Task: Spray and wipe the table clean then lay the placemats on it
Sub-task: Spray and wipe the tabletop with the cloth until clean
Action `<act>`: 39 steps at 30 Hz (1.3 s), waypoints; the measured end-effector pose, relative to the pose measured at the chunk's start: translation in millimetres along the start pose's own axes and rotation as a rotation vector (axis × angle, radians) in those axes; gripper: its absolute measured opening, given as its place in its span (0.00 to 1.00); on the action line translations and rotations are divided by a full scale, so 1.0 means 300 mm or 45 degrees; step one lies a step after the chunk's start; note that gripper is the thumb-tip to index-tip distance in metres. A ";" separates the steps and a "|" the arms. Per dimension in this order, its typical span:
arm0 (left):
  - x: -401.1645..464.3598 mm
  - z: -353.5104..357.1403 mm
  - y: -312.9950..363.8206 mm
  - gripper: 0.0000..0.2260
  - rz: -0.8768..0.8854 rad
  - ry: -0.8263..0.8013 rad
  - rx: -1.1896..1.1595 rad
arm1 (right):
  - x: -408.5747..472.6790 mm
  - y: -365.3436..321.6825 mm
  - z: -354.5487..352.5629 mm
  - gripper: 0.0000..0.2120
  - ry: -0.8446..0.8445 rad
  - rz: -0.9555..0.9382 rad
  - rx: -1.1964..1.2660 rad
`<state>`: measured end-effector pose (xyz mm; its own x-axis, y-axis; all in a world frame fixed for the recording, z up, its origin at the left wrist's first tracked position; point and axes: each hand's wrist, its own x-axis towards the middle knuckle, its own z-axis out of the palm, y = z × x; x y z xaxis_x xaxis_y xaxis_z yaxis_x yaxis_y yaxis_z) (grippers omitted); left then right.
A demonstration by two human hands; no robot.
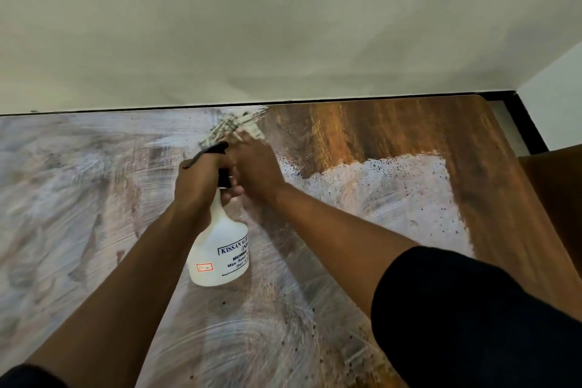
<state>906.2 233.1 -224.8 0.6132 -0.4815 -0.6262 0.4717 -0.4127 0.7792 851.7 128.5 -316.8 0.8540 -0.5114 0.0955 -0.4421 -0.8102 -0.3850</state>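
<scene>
My left hand [201, 186] grips the neck of a white spray bottle [220, 249] with a black trigger head, held above the middle of the wooden table [393, 132]. My right hand [256, 167] reaches past the bottle and presses a pale checked cloth [234, 129] onto the tabletop near the far edge; motion blurs the cloth and the fingers. White smeared streaks and dark specks cover most of the table's left and centre. A bare brown strip runs along the right side and far right corner.
A plain pale wall [283, 25] stands directly behind the table's far edge. At the right, beyond the table's rounded corner, a dark skirting strip [522, 123] and a brown wooden surface [554, 186] are visible.
</scene>
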 end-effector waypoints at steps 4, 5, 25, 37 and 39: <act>-0.023 -0.021 -0.014 0.08 0.004 0.042 -0.002 | -0.004 0.053 -0.024 0.23 -0.144 -0.083 -0.004; -0.027 -0.023 -0.020 0.09 -0.002 0.057 -0.014 | -0.018 0.087 -0.041 0.22 -0.128 -0.027 0.018; -0.213 -0.169 -0.169 0.06 0.058 0.547 -0.086 | -0.198 0.020 -0.019 0.22 -0.050 0.088 0.127; -0.119 -0.288 -0.147 0.19 0.120 0.518 -0.104 | -0.117 0.110 -0.032 0.19 -0.015 0.256 0.283; -0.101 -0.328 -0.139 0.21 0.118 0.472 -0.087 | -0.075 0.132 -0.034 0.20 0.048 0.382 0.235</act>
<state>930.3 341.0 -235.9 0.8368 -0.1966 -0.5109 0.4371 -0.3219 0.8398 812.1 104.9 -324.8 0.6815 -0.7317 -0.0147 -0.6117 -0.5585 -0.5602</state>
